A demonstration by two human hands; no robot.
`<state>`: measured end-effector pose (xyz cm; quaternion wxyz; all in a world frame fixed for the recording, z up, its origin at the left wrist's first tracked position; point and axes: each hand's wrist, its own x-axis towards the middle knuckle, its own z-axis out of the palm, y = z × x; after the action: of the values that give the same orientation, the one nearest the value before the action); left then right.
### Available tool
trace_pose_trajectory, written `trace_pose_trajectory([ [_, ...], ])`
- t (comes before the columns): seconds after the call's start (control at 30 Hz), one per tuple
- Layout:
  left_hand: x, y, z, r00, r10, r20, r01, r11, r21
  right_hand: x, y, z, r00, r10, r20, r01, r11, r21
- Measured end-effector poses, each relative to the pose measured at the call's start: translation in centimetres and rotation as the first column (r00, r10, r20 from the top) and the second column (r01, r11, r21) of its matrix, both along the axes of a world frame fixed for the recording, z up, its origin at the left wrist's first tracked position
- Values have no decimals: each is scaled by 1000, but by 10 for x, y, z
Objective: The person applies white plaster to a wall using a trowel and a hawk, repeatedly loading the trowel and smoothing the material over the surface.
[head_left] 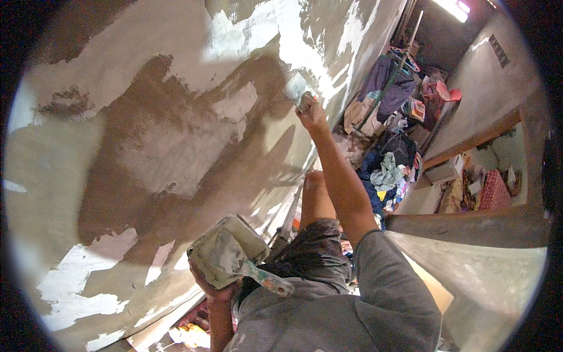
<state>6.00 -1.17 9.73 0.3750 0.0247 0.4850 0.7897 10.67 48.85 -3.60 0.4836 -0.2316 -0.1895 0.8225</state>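
Observation:
My right arm reaches up to the wall [176, 152], which is patched with white filler over grey-brown plaster. In my right hand [311, 111], closed round its handle, is a putty knife [295, 88] with its pale, wide blade at the wall surface. Low in front of my body, my left hand [220, 291] grips a squarish, filler-smeared pan [253, 236] from below. Across the pan lies a second putty knife [267, 277], its worn greenish handle pointing toward me. I cannot tell whether my left fingers also press on that knife.
Clothes [387, 173] lie heaped on the right beyond my arm, with more garments hung by a slanting pole [390, 82]. A wall opening [469, 158] at right shows boxes and a pink checked bag [495, 190]. A lit tube lamp [451, 9] is overhead.

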Motion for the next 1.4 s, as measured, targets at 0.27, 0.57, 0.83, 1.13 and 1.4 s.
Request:
trace_pose_trajectory([
  [0.27, -8, -5, -15, 989, 58, 133, -70, 994, 87, -15, -49, 49, 546, -711, 443, 443, 694, 568],
  [0.57, 4, 9, 1, 907, -53, -417, -60, 965, -255, -42, -106, 94, 159, -934, 319, 221, 349, 911],
  [0.83, 7, 13, 10, 894, -15, -448, -116, 958, -263, -47, -90, 99, 145, -906, 397, 206, 420, 884],
  [1.13, 5, 11, -4, 984, 112, -141, -129, 984, -122, -46, -86, 106, 103, -908, 406, 155, 417, 895],
  [1.4, -6, 0, -23, 723, -248, -645, -19, 925, -378, -52, -62, 93, 205, -812, 547, 241, 583, 776],
])
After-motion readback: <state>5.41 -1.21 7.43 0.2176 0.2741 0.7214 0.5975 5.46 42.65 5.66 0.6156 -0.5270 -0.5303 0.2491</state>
